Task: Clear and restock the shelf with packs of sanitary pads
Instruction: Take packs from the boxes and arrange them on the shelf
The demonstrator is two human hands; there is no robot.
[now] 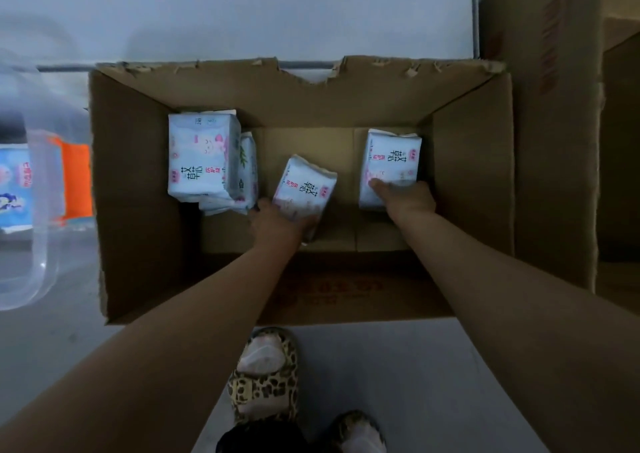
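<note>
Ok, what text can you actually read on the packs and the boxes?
"艾草" in large black characters: on the left pack, the middle pack in the left hand and the right pack in the right hand.
Small print on the packs: too small to read.
Red print on the cardboard box and the tall carton: blurred, unreadable.

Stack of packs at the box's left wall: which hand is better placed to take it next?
Left. The left hand, though gripping the tilted pack, sits beside the stack; the right hand holds a pack at the opposite wall.
</note>
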